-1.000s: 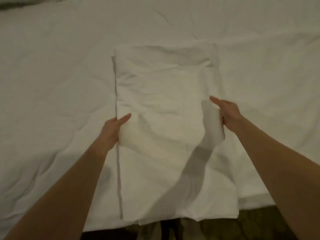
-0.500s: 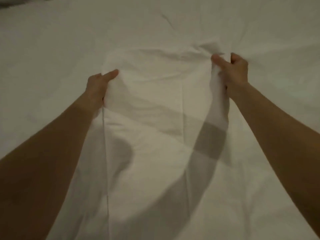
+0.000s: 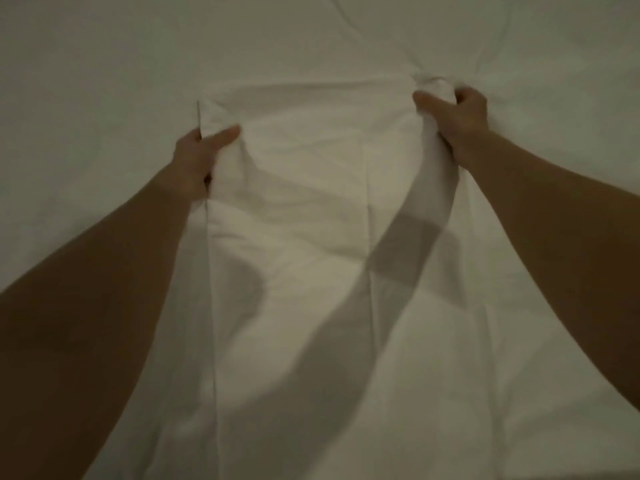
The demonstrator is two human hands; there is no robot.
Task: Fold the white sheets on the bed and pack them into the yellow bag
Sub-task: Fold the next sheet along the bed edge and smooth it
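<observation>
A folded white sheet (image 3: 311,209) lies lengthwise on the bed in front of me. My left hand (image 3: 199,155) grips its left edge, thumb on top of the cloth. My right hand (image 3: 457,123) grips a bunched corner of the sheet at its far right, fingers curled round the fabric. Both arms stretch forward over the sheet, and the folded-over end reaches the sheet's far edge. The yellow bag is not in view.
The bed's white cover (image 3: 104,81) fills the whole view around the folded sheet, wrinkled at the far right. The bed's edge and the floor are out of sight.
Both hands have carried the near end of the sheet away from me to its far end, folding it over. The view has moved forward, and the bed's near edge has left the frame.
</observation>
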